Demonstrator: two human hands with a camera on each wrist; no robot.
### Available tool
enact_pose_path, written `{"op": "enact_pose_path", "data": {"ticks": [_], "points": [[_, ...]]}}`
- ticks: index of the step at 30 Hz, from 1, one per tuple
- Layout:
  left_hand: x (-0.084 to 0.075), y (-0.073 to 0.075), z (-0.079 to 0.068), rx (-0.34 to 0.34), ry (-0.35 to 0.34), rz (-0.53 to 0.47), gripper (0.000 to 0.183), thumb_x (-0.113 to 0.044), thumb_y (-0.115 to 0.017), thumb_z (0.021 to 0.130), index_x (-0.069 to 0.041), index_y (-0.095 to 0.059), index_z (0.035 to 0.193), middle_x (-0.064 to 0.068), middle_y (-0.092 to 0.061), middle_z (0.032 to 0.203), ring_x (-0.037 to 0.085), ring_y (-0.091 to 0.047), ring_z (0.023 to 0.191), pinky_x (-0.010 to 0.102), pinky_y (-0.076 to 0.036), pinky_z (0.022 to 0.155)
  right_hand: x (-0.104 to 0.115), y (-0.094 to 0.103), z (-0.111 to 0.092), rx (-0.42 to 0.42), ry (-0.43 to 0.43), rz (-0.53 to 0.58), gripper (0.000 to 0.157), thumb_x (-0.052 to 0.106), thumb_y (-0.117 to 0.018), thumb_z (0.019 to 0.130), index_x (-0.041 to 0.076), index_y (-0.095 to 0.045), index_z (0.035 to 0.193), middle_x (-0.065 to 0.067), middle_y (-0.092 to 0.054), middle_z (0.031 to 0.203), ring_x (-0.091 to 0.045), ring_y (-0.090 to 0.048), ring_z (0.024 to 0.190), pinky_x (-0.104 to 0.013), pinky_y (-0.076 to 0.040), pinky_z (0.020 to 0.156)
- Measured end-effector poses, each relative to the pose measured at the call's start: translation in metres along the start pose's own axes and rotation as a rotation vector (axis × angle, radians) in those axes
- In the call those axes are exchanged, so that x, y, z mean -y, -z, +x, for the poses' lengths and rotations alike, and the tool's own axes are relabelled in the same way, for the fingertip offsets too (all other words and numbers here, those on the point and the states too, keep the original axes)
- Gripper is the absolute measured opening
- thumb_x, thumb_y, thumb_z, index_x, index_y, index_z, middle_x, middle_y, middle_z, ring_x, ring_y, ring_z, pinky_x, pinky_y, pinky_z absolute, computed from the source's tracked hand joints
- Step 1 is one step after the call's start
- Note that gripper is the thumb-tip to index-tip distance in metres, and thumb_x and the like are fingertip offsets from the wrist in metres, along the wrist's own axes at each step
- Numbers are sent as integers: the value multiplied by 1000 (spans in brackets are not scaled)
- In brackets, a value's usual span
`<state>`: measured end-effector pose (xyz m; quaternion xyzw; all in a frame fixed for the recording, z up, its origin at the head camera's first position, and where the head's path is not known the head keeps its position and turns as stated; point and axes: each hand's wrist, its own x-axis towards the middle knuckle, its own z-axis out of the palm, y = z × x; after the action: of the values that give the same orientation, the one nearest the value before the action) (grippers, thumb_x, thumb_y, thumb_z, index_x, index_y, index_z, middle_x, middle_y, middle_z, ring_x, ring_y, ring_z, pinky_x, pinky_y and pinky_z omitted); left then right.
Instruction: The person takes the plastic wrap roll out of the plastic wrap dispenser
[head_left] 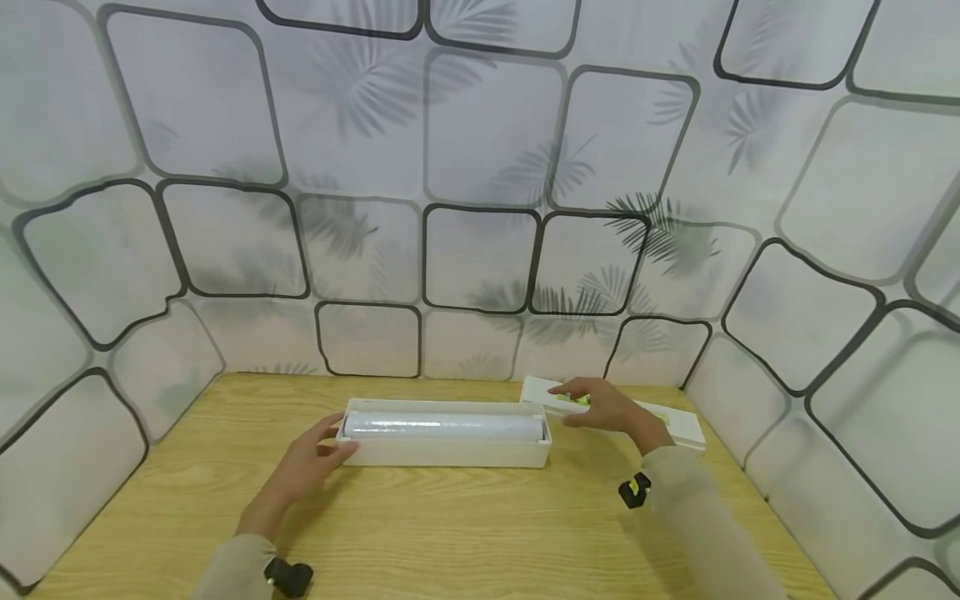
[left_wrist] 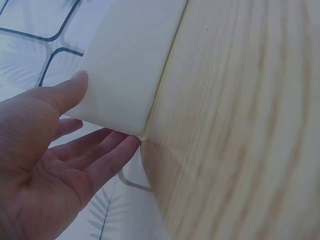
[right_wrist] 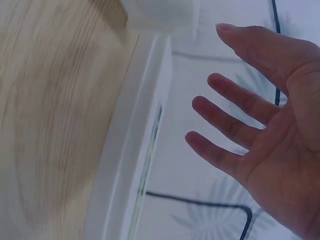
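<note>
A long white box [head_left: 450, 454] lies on the table, its top uncovered, with a roll of clear plastic wrap [head_left: 442, 426] inside. My left hand [head_left: 303, 467] grips the box's left end. In the left wrist view, the thumb lies against the box wall [left_wrist: 127, 65] and the fingertips touch its lower end corner. Behind and to the right of the box rests a flat white lid [head_left: 678, 423] with green and yellow print. Over that lid hovers my right hand [head_left: 603, 404], fingers spread. The right wrist view shows the hand [right_wrist: 270, 115] apart from the lid [right_wrist: 127, 145], holding nothing.
The wood-grain table [head_left: 450, 533] meets a patterned wall covering [head_left: 480, 258] at the back and on both sides. The lid lies close to the back wall, its right end near the right wall.
</note>
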<state>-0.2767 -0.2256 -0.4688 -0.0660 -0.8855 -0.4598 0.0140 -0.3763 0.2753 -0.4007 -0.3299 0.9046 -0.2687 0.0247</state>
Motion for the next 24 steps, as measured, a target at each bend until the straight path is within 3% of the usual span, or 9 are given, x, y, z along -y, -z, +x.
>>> {"op": "enact_pose_path", "data": {"ticks": [9, 17, 24], "points": [[-1, 0, -1, -2, 5, 7, 66, -27, -65, 103, 0, -37, 156, 38, -51, 145, 47, -67, 116, 49, -62, 91, 37, -14, 18, 72, 77, 42, 50, 19, -77, 94, 1, -63, 138, -23, -63, 140, -49, -61, 121, -66, -51, 101], [3, 0, 0, -10, -15, -3, 65, -25, -66, 103, 1, -38, 155, 38, -53, 143, 46, -68, 114, 48, -62, 90, 44, -31, 34, 124, 98, 122, 44, 18, -76, 94, 1, -67, 133, -22, -67, 134, -44, -65, 119, -64, -50, 105], [3, -1, 0, -15, -14, -12, 64, -25, -66, 102, 0, -39, 155, 37, -52, 144, 45, -68, 114, 47, -62, 90, 43, -44, 50, 169, 61, 125, 39, 19, -78, 92, 5, -71, 128, -17, -71, 130, -34, -69, 114, -46, -58, 98]]}}
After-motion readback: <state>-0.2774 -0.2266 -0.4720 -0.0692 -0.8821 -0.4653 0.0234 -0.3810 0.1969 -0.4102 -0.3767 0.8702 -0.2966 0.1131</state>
